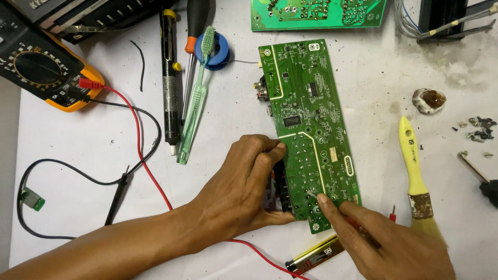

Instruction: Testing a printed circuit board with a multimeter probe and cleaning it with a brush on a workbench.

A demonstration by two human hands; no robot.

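Observation:
A long green circuit board (306,103) lies solder side up on the white work surface. My left hand (244,181) grips the board's near left edge, fingers curled over it. My right hand (386,243) holds a red multimeter probe (358,225) like a pen, its metal tip touching solder points near the board's lower end. The red lead (140,150) runs back to a yellow and black multimeter (44,72) at the upper left. The black probe (118,194) lies loose on the surface at the left.
A desoldering pump (168,83), a screwdriver (193,46), a green toothbrush (196,98) and a blue solder reel (220,49) lie at top centre. A second green board (316,13) is at the top. A yellow paintbrush (415,171), several screws (480,129), a lighter (314,254).

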